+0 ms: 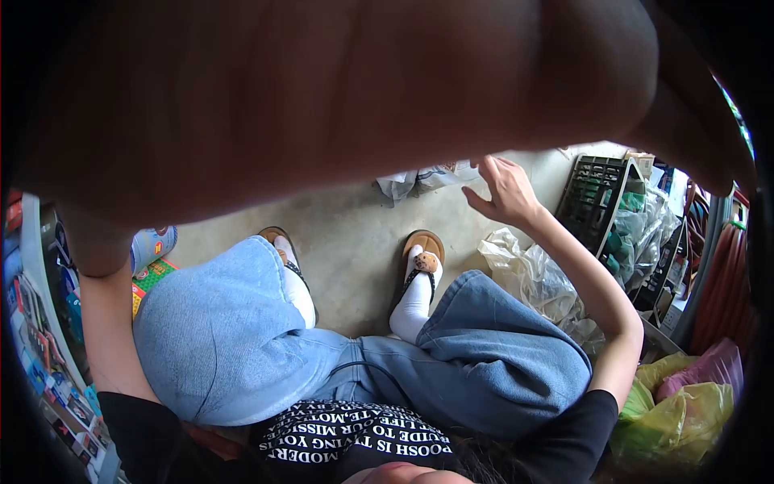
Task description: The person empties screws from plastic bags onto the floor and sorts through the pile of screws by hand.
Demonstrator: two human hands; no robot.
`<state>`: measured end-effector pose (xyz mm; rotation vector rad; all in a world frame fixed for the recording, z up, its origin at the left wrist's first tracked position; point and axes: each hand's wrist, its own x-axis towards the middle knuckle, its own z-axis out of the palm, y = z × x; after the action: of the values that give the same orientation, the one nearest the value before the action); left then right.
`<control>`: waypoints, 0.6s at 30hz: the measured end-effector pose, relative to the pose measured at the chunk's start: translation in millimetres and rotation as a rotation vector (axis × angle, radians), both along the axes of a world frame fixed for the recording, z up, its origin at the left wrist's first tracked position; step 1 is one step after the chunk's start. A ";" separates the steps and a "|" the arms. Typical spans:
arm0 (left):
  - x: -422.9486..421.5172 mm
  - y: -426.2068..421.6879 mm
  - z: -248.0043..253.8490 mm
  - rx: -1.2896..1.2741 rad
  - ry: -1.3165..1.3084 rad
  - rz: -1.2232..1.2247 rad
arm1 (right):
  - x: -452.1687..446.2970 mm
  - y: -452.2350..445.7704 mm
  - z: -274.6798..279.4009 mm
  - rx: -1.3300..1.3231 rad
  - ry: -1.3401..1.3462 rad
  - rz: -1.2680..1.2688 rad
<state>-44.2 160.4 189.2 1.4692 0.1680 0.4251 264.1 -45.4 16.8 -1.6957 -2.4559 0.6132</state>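
My left hand point(355, 97) is very close to the camera and covers the whole upper part of the view, dark and blurred; its fingers cannot be told apart clearly. My right hand point(508, 194) reaches forward above the floor, thumb spread from the fingers, with nothing visible in it. Just beyond its fingertips lies a clear plastic bag point(431, 177), partly hidden behind the large dark hand. Below, a crumpled white plastic bag point(536, 278) rests on the floor beside my right forearm.
Black crate point(592, 202) with plastic bags stands at the right, near red hoses point(723, 282). Yellow-green bags point(677, 419) lie lower right. A shelf of packaged goods point(60, 363) lines the left, near a blue can point(153, 246). My sandalled feet are on the concrete floor point(355, 242).
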 end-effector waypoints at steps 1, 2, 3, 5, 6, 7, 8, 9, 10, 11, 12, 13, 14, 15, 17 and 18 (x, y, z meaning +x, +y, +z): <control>-1.3 0.0 1.0 0.002 0.003 0.006 | -4.8 2.4 -0.5 0.097 0.061 0.092; -2.5 0.1 2.0 0.005 0.005 0.011 | -9.5 4.8 -1.2 0.195 0.122 0.184; -3.3 0.1 2.6 0.005 0.008 0.016 | -14.0 4.3 -3.4 0.181 0.101 0.256; -4.4 0.9 3.1 0.008 0.010 0.023 | -25.4 8.1 -5.4 0.203 0.082 0.384; -4.6 1.2 3.1 0.008 0.009 0.026 | -31.4 11.7 -3.6 0.238 0.084 0.440; -5.0 1.5 3.0 0.006 0.010 0.029 | -34.5 14.9 -2.6 0.237 0.086 0.443; -5.2 1.9 3.3 0.006 0.011 0.032 | -36.1 20.2 -2.0 0.232 0.129 0.401; -5.7 2.2 3.4 0.006 0.012 0.036 | -37.9 26.1 -0.7 0.227 0.172 0.359; -6.6 2.5 2.4 0.004 0.011 0.042 | -40.0 34.3 3.0 0.130 0.186 0.278; -7.2 2.8 2.1 0.005 0.009 0.049 | -38.5 46.0 -1.8 0.169 0.227 0.248; -7.8 2.0 1.6 0.002 0.008 0.054 | -37.7 59.5 -6.3 0.205 0.269 0.214; -7.9 1.5 1.6 0.000 0.008 0.057 | -40.3 75.1 -4.3 0.098 0.294 0.128; -7.5 1.4 2.3 0.000 0.009 0.059 | -42.9 92.5 -0.8 -0.008 0.318 0.041; -7.6 1.3 2.8 0.001 0.009 0.063 | -39.0 106.5 -18.6 0.041 0.285 0.064; -8.4 2.2 4.0 0.007 0.008 0.069 | -38.7 134.8 -37.8 -0.088 0.111 0.256; -9.2 2.9 4.7 0.010 0.007 0.073 | -37.8 148.2 -48.8 -0.110 0.049 0.430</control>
<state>-53.4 163.3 193.9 1.4776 0.2266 0.4804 226.2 102.8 -32.0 -1.1623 -2.8138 0.8320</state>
